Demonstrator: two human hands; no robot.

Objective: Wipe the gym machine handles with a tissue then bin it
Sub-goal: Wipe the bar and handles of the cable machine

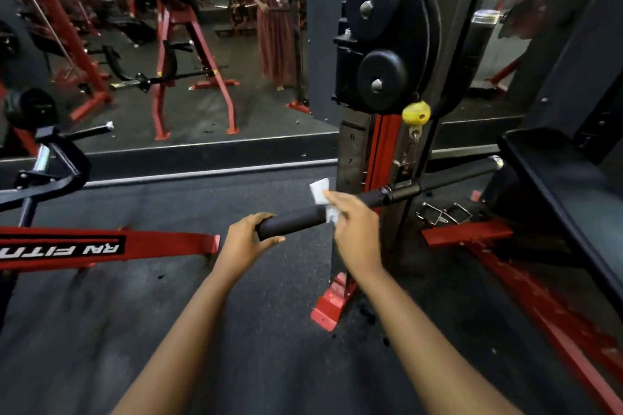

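A long black bar handle [296,221] hangs from the cable machine and runs from the centre up to the right, ending in a chrome cap [496,162]. My left hand [247,242] grips the bar's near end, fingers curled round the foam grip. My right hand [354,226] wraps a white tissue [320,190] round the bar just right of the left grip; a corner of the tissue sticks up above my fingers. No bin is in view.
The red and black cable column [381,145] with pulleys and a yellow stopper [416,113] stands right behind the bar. A red machine frame [101,248] lies low on the left. Metal stirrup handles [445,214] lie on the floor at right. A mirror [202,44] fills the back wall.
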